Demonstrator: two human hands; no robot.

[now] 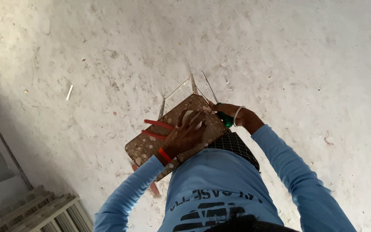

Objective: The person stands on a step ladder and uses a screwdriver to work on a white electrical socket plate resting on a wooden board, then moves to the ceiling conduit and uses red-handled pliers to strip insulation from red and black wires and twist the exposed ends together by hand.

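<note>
— What's underneath all this?

— A pale concrete floor (86, 64), gritty and speckled, seen from high up. Grey slats (39, 210) lie in the bottom left corner and a small white stub (69, 92) sits on the floor well off to the left.

— And the hands?

— The left hand (185, 134) is spread flat, fingers apart, pressing down on a white lump (189, 116) on top of the board (151, 146). It grips nothing; it only bears down. An orange band is on that wrist. The right hand (232, 116) is closed around a green handle (225, 119), with a white bangle on the wrist. Both sleeves are light blue.

— Where's the board relative to them?

— Directly in front of the torso, below the head. It is a paint-spattered brown board, apparently the top of a stand with thin metal legs (193, 83) running down toward the floor. Its long axis runs from lower left to upper right. The left hand lies on its middle; the right hand sits just off its upper right corner, so the left one is the nearer to the white lump.

— Anything else on it?

— Two red handles (157, 129) stick out from under the left fingers, toward the left. Whether they belong to pliers or another tool I cannot tell. A dark checked pouch (235, 146) hangs just beside the board's right edge.
</note>
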